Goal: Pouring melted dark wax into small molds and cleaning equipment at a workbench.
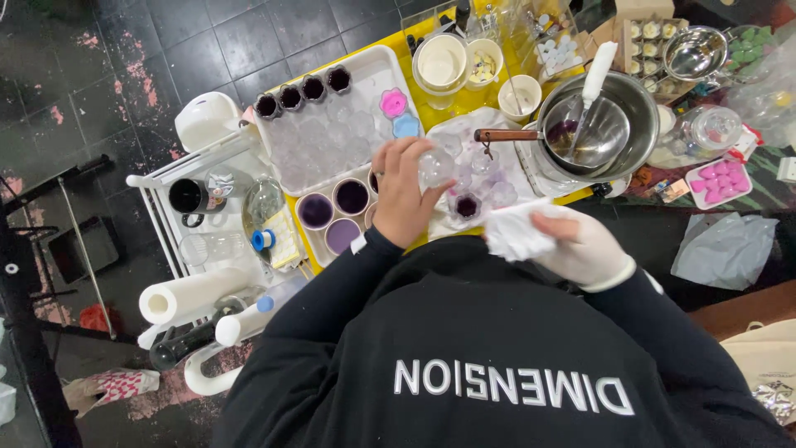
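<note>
Here the left hand (401,192) grips a clear cup (435,166) while the gloved right hand (582,246) clutches a crumpled tissue (516,233); wiping seems underway, needing tissue pressed into cup.

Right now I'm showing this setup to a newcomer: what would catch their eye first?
Probably the hands at centre: the bare left hand holds a small clear cup, while the gloved right hand grips a crumpled white tissue. Next, the white tray of clear cups behind them, dark purple ones along its far edge, and the big steel bowl to the right.
</note>
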